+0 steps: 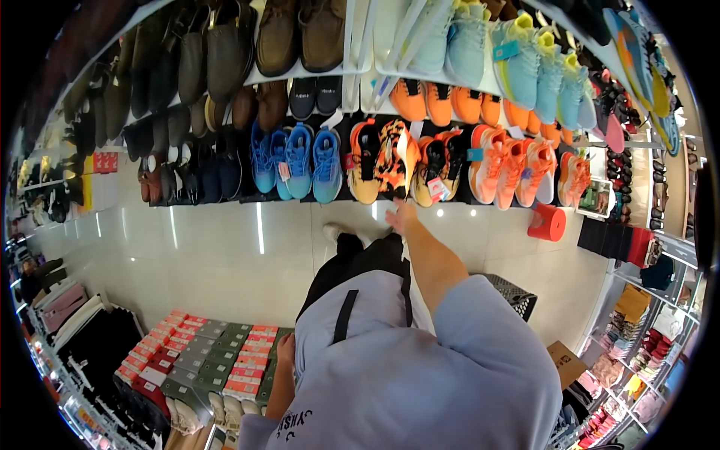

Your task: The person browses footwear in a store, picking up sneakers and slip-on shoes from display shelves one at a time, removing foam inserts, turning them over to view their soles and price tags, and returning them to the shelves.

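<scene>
Close on both sides of the patterned orange-and-black sneaker (391, 161) stand other sneakers, with blue sneakers (298, 161) farther left and a red stool (547, 223) well to its right. The sneaker is at the right hand (403, 217), just beyond the fingertips; whether they grasp it, I cannot tell. The left hand (286, 349), far below it, is partly cut by the shirt (420, 375), its finger state unclear.

Shoes (327, 166) on shelves (300, 73) before me, stool (547, 223) ahead to my right, crate (513, 294) beside my right, boxes (214, 354) at my left
</scene>
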`<state>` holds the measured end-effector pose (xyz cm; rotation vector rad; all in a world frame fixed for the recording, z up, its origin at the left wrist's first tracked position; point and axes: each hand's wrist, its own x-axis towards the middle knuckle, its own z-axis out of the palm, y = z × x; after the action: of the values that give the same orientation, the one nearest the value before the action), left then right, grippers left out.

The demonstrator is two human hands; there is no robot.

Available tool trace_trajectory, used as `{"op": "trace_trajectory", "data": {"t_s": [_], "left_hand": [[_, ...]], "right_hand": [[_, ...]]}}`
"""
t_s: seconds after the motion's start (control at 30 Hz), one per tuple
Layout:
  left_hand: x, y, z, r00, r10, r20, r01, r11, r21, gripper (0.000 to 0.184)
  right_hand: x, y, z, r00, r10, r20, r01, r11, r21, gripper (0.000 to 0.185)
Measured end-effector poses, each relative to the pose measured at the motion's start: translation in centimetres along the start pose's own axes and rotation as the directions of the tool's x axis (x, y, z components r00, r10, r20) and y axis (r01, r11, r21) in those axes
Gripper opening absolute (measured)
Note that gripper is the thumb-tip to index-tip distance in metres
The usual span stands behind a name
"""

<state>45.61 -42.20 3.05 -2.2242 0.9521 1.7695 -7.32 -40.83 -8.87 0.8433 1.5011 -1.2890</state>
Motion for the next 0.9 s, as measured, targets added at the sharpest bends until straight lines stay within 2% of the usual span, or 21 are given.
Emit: {"op": "trace_trajectory", "data": {"t_s": [0.03,0.1,0.13,0.17,0.23,0.3,0.33,0.4,0.43,0.5,0.57,0.6,0.63,0.67,0.7,0.73,0.77,0.83,0.87,0.9], "left_hand": [[-2.6,3.8,1.3,0.999,-0.014,-0.033,0.015,0.999,0.037,0.049],[1.2,1.5,1.1,0.999,0.039,0.005,-0.039,0.998,0.045,0.049],[2.6,0.9,1.1,0.997,0.077,0.033,-0.079,0.995,0.059,0.049],[2.8,1.8,1.7,0.995,0.098,0.002,-0.097,0.989,0.108,0.048],[2.2,4.7,3.2,0.992,0.128,0.015,-0.129,0.989,0.074,0.047],[1.7,6.4,5.0,0.989,0.149,0.010,-0.149,0.988,-0.033,0.043],[0.9,8.0,6.1,0.986,0.167,0.010,-0.166,0.985,-0.046,0.043],[-1.3,10.9,8.2,0.992,0.120,-0.027,-0.121,0.992,-0.024,0.041],[-0.8,10.8,9.1,0.991,0.133,-0.026,-0.134,0.990,-0.034,0.041],[1.7,10.0,10.7,0.975,0.220,0.033,-0.217,0.973,-0.082,0.040],[3.4,10.2,12.8,0.968,0.250,0.017,-0.249,0.967,-0.059,0.040],[3.8,10.4,13.9,0.964,0.266,0.002,-0.266,0.963,-0.030,0.039],[3.9,10.7,14.8,0.963,0.269,0.001,-0.268,0.962,-0.042,0.039],[3.5,11.5,15.8,0.961,0.275,-0.025,-0.275,0.961,0.003,0.039],[3.1,12.2,16.5,0.958,0.283,-0.052,-0.280,0.959,0.049,0.039],[2.7,12.6,17.2,0.958,0.283,-0.053,-0.281,0.959,0.041,0.039],[2.3,13.0,17.9,0.958,0.277,-0.070,-0.275,0.961,0.042,0.039],[1.7,12.9,19.0,0.959,0.269,-0.086,-0.266,0.963,0.042,0.039],[1.6,12.6,19.4,0.961,0.264,-0.078,-0.264,0.964,0.014,0.039],[1.4,12.5,19.8,0.963,0.262,-0.070,-0.263,0.965,-0.015,0.040]], "right_hand": [[-1.1,0.4,-0.8,0.998,0.028,0.051,-0.023,0.995,-0.102,0.047],[-2.8,0.9,-2.3,0.981,0.124,0.152,-0.093,0.977,-0.194,0.038],[-3.4,1.1,-3.1,0.982,0.109,0.155,-0.078,0.978,-0.195,0.038],[-3.8,1.2,-3.7,0.973,0.096,0.211,-0.036,0.962,-0.272,0.036],[-4.9,0.7,-5.1,0.959,0.076,0.273,0.025,0.936,-0.350,0.034],[-5.8,-1.2,-6.8,0.984,0.002,0.179,0.059,0.940,-0.335,0.031],[-5.9,-2.4,-7.6,0.981,-0.015,0.191,0.080,0.939,-0.336,0.031],[-6.2,-4.9,-9.3,0.995,0.060,0.078,-0.014,0.871,-0.491,0.033],[-6.3,-6.6,-9.8,0.995,0.046,0.087,0.003,0.870,-0.493,0.033],[-6.4,-10.1,-9.9,0.995,0.094,0.024,-0.056,0.755,-0.653,0.035],[-6.5,-13.9,-8.7,0.990,0.047,0.136,0.034,0.843,-0.537,0.032],[-6.4,-16.3,-7.6,0.969,-0.007,0.245,0.124,0.876,-0.466,0.031],[-7.8,-19.1,-6.2,0.906,-0.073,0.418,0.243,0.897,-0.369,0.031],[-10.4,-21.9,-4.0,0.891,-0.118,0.439,0.225,0.954,-0.200,0.026],[-13.7,-24.9,-1.9,0.865,-0.178,0.469,0.243,0.967,-0.081,0.031],[-14.1,-27.1,-1.0,0.780,-0.276,0.562,0.299,0.953,0.053,0.042],[-14.6,-29.3,0.1,0.758,-0.330,0.563,0.308,0.941,0.137,0.052],[-14.6,-33.0,2.1,0.779,-0.328,0.535,0.242,0.943,0.227,0.066],[-14.7,-33.8,2.6,0.778,-0.329,0.536,0.243,0.943,0.226,0.066],[-14.8,-34.4,3.1,0.818,-0.285,0.500,0.182,0.952,0.245,0.069]]}}
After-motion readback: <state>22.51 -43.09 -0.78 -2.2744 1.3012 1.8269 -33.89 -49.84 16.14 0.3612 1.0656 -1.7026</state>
